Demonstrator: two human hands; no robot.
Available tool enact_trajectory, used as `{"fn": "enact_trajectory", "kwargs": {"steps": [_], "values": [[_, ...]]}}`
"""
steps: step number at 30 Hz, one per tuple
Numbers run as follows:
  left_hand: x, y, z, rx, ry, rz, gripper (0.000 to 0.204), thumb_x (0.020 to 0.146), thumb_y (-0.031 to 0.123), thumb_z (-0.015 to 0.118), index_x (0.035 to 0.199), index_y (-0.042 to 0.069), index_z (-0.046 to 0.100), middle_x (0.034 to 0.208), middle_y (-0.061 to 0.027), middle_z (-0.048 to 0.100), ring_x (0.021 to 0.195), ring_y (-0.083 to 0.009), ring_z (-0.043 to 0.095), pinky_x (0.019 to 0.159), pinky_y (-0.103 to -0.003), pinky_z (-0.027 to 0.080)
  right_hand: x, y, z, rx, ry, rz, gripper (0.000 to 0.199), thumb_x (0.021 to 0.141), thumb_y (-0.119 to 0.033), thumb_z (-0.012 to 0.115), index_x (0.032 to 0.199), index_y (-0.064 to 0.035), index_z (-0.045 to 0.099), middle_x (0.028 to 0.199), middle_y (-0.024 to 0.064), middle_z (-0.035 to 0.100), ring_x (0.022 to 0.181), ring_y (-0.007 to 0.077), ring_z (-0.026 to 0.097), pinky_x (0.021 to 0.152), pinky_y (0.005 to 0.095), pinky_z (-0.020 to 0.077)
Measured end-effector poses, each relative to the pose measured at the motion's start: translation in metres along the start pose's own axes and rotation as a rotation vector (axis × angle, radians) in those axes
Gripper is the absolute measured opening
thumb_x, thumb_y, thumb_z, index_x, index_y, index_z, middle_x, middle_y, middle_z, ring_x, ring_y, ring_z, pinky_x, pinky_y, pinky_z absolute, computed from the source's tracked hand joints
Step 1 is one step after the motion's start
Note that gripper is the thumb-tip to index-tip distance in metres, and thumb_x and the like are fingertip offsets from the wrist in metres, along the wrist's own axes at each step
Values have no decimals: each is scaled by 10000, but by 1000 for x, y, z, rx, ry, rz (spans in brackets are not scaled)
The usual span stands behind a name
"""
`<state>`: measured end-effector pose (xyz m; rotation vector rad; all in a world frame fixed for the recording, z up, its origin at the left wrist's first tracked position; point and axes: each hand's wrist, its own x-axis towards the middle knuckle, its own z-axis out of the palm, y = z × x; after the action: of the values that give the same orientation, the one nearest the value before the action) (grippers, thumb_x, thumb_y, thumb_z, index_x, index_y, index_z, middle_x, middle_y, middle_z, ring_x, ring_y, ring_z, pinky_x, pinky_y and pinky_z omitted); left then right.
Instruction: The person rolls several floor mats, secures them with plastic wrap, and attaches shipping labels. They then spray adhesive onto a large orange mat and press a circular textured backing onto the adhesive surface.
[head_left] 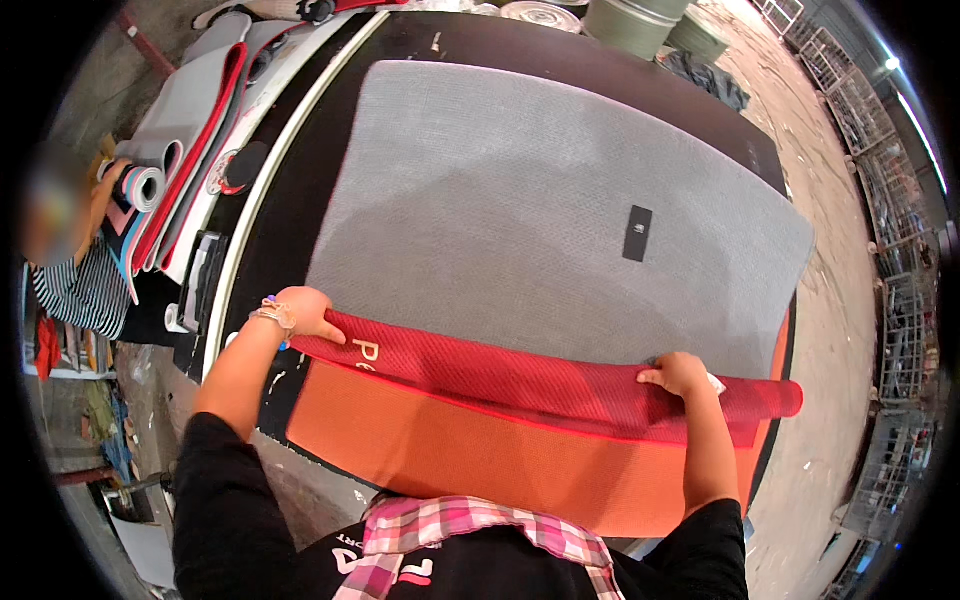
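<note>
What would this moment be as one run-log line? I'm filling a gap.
left hand: on red roll | right hand: on red roll | grey mat: flat | orange mat: underneath

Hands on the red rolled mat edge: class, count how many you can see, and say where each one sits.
2. The left hand grips the red roll at its left end; the right hand presses near its right end. None seems hidden.
</note>
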<state>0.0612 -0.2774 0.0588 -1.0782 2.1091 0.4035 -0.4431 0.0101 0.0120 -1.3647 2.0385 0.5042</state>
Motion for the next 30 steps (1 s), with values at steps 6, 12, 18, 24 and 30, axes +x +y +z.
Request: {"fn": "enact_trajectory", "kwargs": {"steps": [6,12,18,24,30], "values": [[8,76,8,-721,176,5,343,709,360,646,716,18,660,791,-143,653,737,-266,634,654,-371,492,10,5,-4,40,-47,-24,652,700,-705,510,958,-131,679,925,127,656,930,319,600,791,404,463],[39,145,57,-267,875,187,409,702,429,638,611,30,642,654,-133,614,672,-311,566,643,-432,388,-54,16,16,49,190,-84,601,713,-673,526,823,-94,645,789,120,648,790,323,618,689,419,482],[52,145,60,-243,759,180,403,699,422,644,606,30,641,640,-140,608,687,-321,569,644,-436,418,-127,115,62,13,202,197,589,725,-655,526,813,-87,657,813,114,654,803,303,623,693,409,479],[53,154,48,-183,884,102,400,570,379,765,666,31,595,755,-161,571,760,-352,537,659,-450,431,-68,114,35,66,123,283,586,685,-645,586,842,-86,667,859,132,660,848,306,623,720,406,485],[37,157,58,90,958,258,296,728,341,644,567,98,591,632,-82,564,658,-255,551,597,-403,415,-82,107,81,-268,705,-3,329,740,-449,609,707,-122,626,825,48,586,853,220,556,742,367,404]]}}
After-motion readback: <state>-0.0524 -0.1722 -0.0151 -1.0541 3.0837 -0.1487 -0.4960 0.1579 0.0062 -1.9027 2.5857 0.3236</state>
